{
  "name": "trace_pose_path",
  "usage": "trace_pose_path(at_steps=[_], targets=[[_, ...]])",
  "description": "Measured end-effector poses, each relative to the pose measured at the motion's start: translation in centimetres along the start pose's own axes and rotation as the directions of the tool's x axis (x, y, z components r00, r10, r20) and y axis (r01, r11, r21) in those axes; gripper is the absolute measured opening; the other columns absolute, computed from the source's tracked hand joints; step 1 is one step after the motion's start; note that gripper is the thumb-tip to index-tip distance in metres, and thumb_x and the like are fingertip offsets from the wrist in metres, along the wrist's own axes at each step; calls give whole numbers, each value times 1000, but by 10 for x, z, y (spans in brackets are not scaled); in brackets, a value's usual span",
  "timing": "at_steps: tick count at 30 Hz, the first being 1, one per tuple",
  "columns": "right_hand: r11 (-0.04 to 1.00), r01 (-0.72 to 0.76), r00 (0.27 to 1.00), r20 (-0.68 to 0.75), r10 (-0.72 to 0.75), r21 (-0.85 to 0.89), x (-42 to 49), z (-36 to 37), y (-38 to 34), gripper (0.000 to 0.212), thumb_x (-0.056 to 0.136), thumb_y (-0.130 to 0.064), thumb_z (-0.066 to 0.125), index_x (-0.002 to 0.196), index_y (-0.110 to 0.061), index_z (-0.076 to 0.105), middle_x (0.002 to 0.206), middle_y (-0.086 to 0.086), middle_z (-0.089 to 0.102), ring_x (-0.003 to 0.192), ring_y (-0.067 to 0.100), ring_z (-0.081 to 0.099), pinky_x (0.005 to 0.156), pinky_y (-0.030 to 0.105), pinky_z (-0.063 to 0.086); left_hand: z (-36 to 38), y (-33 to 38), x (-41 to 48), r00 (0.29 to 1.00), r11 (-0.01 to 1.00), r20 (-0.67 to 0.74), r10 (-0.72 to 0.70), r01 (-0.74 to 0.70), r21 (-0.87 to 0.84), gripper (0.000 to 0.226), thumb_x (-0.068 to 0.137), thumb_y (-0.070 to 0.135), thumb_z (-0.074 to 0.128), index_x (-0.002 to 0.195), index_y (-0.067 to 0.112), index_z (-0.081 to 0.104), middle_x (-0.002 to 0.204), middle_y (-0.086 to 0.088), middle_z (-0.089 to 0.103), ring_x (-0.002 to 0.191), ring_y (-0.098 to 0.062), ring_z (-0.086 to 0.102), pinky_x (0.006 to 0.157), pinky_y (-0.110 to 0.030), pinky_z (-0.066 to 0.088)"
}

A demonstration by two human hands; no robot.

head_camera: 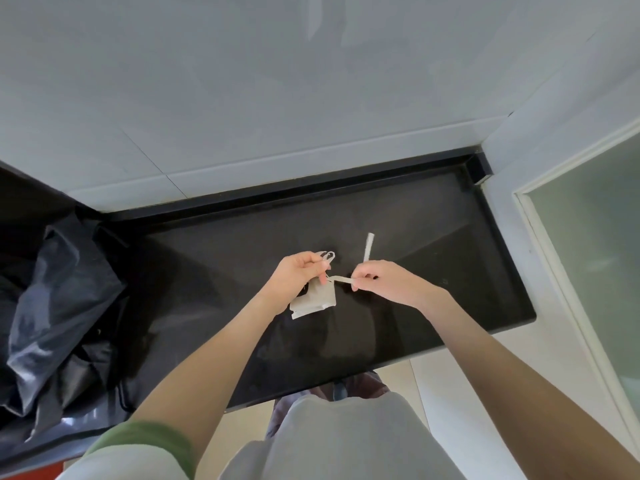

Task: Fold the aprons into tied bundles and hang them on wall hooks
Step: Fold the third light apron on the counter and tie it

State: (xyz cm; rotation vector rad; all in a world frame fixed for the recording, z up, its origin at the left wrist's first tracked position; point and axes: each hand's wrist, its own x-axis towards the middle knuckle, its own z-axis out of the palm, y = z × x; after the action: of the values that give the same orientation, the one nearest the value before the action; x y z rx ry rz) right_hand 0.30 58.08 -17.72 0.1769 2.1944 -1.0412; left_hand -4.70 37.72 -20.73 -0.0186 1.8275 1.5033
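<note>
While the folded apron bundle [317, 299] hangs just under the left hand [298, 275], which grips its top along with a small loop [328, 257] poking out past the fingers, the next move turns on the strap [341, 279]. The strap runs from the bundle's top toward the right, roughly level and crosswise to the person. The right hand [384, 278] pinches it just beside the bundle, and the free end [369, 245] sticks up beyond that hand. The right hand looks best placed to wrap or pull while the left steadies. Under the bundle lies a black counter [433, 271]. A black plastic bag [52, 306] sits well to the bundle's left, a pale tiled wall [277, 98] rises beyond it, and a frosted glass panel [595, 237] stands well to its right. No hook shows.
</note>
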Motion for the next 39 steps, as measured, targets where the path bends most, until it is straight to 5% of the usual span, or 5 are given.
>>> trace_pose_path(at_steps=[3, 8, 17, 28, 39], targets=[[959, 77, 991, -128, -43, 273, -2, 6, -13, 21, 96, -21, 54, 80, -16, 66, 79, -4, 62, 69, -2, 52, 69, 19, 37, 1, 3, -1, 1000, 998, 14, -5, 5, 64, 38, 98, 18, 53, 62, 8, 61, 87, 19, 70, 75, 16, 57, 68, -2, 39], [853, 204, 973, -193, -125, 480, 5, 28, -26, 21, 101, -14, 46, 104, -16, 67, 71, -7, 55, 62, 0, 44, 67, 22, 39, -2, 4, -1, 999, 989, 42, -1, -5, 149, 38, 99, 22, 51, 63, 15, 63, 74, 7, 62, 69, -8, 50, 66, -23, 36], [943, 207, 969, -189, -161, 261, 20, 48, -23, 16, 101, -14, 42, 106, -24, 54, 79, 0, 61, 75, 7, 56, 77, 17, 43, -13, 7, -5, 937, 983, 345, -61, -4, 186, 18, 99, 30, 49, 97, 21, 65, 92, 7, 66, 98, -7, 59, 96, -23, 40], [956, 146, 974, -207, -93, 253, 23, 49, -24, 23, 99, -5, 44, 107, -17, 25, 83, 3, 65, 76, 4, 57, 77, 13, 44, 0, -1, -8, 995, 980, 98, -33, 13, 200, 40, 104, 32, 36, 87, 9, 64, 73, 13, 64, 67, 6, 53, 70, -10, 40], [940, 189, 955, -275, -109, 284, 21, 46, -26, 14, 97, -13, 55, 103, -25, 59, 69, -6, 66, 73, 7, 64, 79, 17, 48, -1, -1, -2, 993, 986, 33, -116, 111, 124, 31, 102, 26, 38, 96, 17, 67, 78, 3, 65, 83, -10, 55, 82, -25, 43]])
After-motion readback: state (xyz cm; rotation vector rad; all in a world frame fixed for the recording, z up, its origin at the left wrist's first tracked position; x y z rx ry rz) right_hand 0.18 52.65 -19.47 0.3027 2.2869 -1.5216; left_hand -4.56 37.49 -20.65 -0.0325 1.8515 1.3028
